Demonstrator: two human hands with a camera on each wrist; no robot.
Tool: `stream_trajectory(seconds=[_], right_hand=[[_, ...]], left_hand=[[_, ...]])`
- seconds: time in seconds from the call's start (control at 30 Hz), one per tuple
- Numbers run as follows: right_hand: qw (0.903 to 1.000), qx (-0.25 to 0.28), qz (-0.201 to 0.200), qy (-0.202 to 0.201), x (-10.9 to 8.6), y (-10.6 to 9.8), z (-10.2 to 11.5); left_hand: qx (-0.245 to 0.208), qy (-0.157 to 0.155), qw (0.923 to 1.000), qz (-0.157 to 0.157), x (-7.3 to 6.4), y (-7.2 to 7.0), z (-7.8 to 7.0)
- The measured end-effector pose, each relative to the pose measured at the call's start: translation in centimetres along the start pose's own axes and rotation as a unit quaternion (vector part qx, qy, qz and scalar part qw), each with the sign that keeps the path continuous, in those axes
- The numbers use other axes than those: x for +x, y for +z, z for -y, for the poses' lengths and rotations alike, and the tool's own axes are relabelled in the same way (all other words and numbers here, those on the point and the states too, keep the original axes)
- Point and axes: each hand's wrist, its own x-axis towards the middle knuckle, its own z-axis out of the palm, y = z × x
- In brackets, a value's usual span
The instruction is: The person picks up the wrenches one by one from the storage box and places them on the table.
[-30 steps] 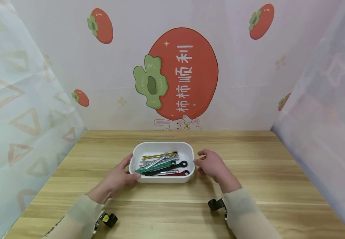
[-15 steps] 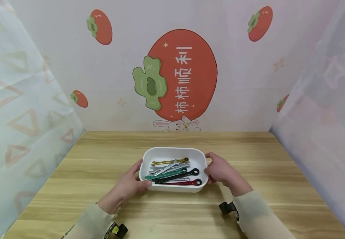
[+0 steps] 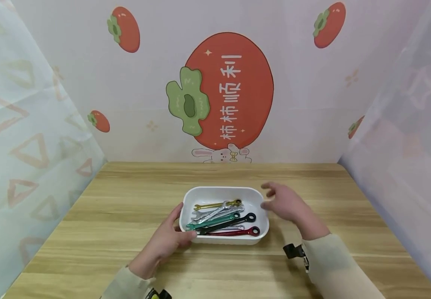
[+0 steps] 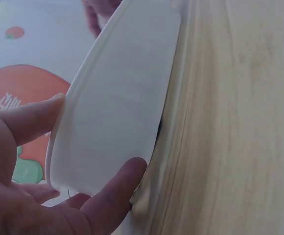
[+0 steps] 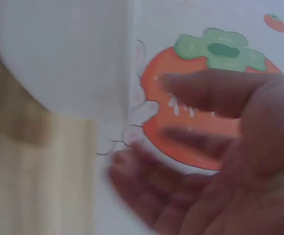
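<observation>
A white plastic tray (image 3: 215, 194) holds several combination wrenches in a loose pile. Among them are a gold wrench (image 3: 213, 205), a green wrench (image 3: 213, 221), a black wrench (image 3: 230, 223), a red wrench (image 3: 234, 233) and silver ones, partly overlapping. My left hand (image 3: 167, 241) grips the tray's left end; in the left wrist view one digit is at the rim and another low on the white wall (image 4: 107, 107). Just off the right end, my right hand (image 3: 286, 203) is raised with loosely bent fingers, holding nothing; the right wrist view shows it blurred, apart from the tray (image 5: 68, 58).
The tray is over a wood-grain table (image 3: 144, 178). Behind stands a white backdrop (image 3: 297, 124) printed with persimmons, and printed curtains (image 3: 32, 124) flank both sides. A small black camera (image 3: 293, 251) sits at the right wrist.
The tray has shifted right and nearer to me, my left hand staying on its left end. My right hand, at its right end half a second ago, has come off it.
</observation>
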Motion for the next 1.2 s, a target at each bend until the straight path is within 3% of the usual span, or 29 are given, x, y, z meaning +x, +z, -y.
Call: stream_trajectory(seconds=[0.1, 0.23, 0.33, 0.4, 0.5, 0.67, 0.93, 1.2], right_hand=[[0.997, 0.041, 0.005, -0.066, 0.9, -1.1, 0.3], [0.9769, 0.14, 0.091, -0.134, 2.7, -1.0, 0.4], [0.9576, 0.177, 0.159, -0.163, 4.0, -0.1, 0.3], [0.95, 0.178, 0.191, -0.172, 4.8, 0.8, 0.1], [0.9443, 0.163, 0.226, -0.176, 5.5, 2.1, 0.0], [0.9479, 0.1, 0.25, -0.17, 6.3, 3.7, 0.2], [0.957, -0.013, 0.24, -0.162, 6.4, 5.0, 0.5], [0.9526, -0.111, 0.227, -0.17, 6.1, 5.7, 1.0]], left_hand=[[-0.016, -0.004, 0.9999, 0.001, 0.1, 0.1, 0.2], [-0.024, -0.003, 0.9997, 0.0, 0.1, 0.0, 0.1], [-0.024, -0.003, 0.9997, 0.001, 0.2, 0.0, -0.2], [-0.022, -0.005, 0.9997, 0.003, 0.2, -0.1, -0.3], [-0.022, -0.006, 0.9997, 0.005, 0.3, -0.1, -0.3], [-0.026, -0.007, 0.9996, 0.007, 0.3, -0.2, -0.2], [-0.025, -0.007, 0.9996, 0.009, 0.3, -0.3, -0.2], [-0.026, -0.007, 0.9996, 0.005, 0.4, -0.3, -0.1]])
